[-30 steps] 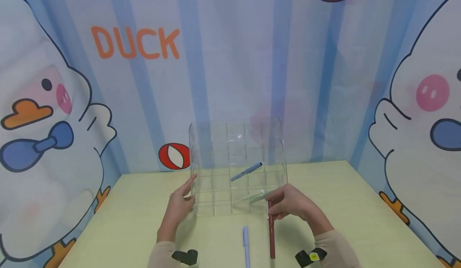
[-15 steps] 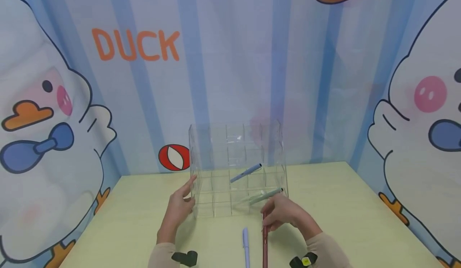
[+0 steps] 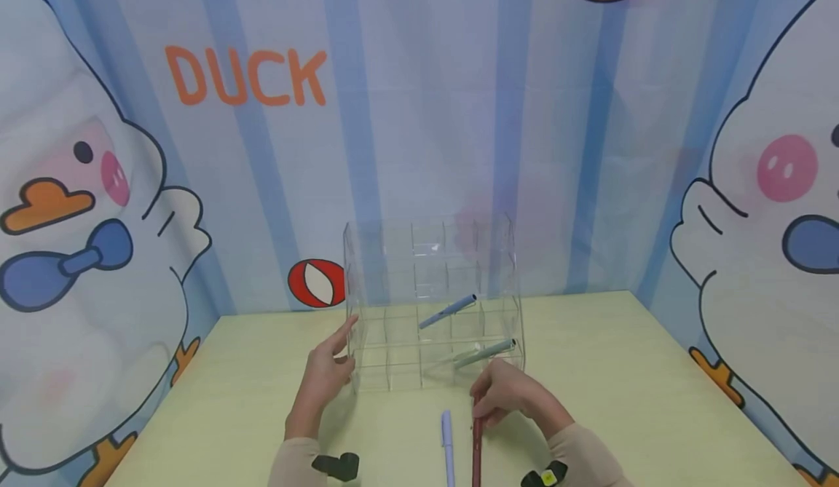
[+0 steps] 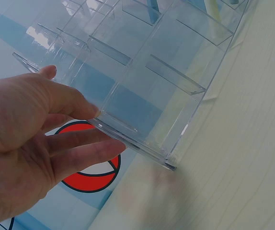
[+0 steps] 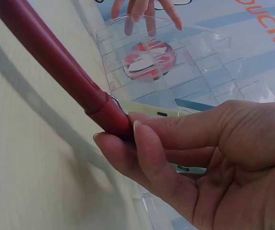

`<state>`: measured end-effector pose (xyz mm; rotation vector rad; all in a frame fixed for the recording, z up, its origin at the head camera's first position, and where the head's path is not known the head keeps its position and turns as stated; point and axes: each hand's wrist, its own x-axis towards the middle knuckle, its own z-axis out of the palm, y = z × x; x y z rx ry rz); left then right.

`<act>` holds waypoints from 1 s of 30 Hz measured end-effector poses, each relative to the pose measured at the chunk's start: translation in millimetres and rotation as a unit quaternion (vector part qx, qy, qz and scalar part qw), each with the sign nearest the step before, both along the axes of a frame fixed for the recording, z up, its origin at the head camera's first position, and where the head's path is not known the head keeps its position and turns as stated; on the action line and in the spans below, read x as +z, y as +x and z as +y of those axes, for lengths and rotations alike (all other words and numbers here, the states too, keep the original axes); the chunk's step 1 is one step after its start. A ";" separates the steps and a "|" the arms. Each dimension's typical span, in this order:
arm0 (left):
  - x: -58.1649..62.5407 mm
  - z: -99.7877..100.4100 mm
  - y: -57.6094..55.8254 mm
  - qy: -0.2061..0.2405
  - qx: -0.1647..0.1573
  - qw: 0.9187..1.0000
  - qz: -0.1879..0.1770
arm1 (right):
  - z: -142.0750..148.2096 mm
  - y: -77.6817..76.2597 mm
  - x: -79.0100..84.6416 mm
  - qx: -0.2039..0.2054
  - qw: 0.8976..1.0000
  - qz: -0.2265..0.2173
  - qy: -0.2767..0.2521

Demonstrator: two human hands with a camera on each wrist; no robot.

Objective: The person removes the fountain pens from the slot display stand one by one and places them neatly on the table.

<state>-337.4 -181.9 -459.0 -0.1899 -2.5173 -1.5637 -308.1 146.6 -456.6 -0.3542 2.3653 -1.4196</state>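
In the head view my right hand [image 3: 507, 396] pinches a dark red pen [image 3: 477, 443] by its upper end, in front of a clear compartment organizer [image 3: 403, 356]. The right wrist view shows the thumb and fingertips around the end of the red pen [image 5: 56, 62] near its clip. The rest of the pen points back, away from the organizer. My left hand [image 4: 37, 139] rests against the organizer's left side wall, fingers spread and nearly straight, fingertips at its edge. A blue pen [image 3: 448, 311] and a green pen [image 3: 481, 354] lie slanted in compartments of the organizer.
On the table [image 3: 223, 400] a lilac pen [image 3: 448, 443] lies just left of the red one. A printed curtain [image 3: 432, 108] with ducks hangs behind the organizer and along both sides.
My right hand has moved left and toward the front edge with the red pen, away from the green pen, whose dark end now shows. The left hand has stayed on the organizer.
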 end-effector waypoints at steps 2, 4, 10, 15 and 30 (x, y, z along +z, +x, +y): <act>0.0 0.2 0.2 -0.002 0.002 1.000 -0.004 | -1.1 0.3 -1.2 -0.002 1.000 0.000 0.004; 0.0 0.4 0.5 -0.002 0.002 1.000 -0.006 | -2.2 0.7 -2.0 -0.003 1.000 -0.001 0.005; -1.0 0.1 -0.3 -0.005 0.007 1.000 -0.007 | -4.2 1.4 -2.5 -0.003 1.000 -0.005 0.002; -1.6 -0.3 -0.6 -0.003 0.004 1.000 -0.006 | -5.5 1.2 -3.1 0.000 1.000 -0.009 0.001; -0.2 -0.1 0.6 0.006 0.003 1.000 -0.009 | -13.7 2.4 -12.3 0.012 1.000 0.003 0.001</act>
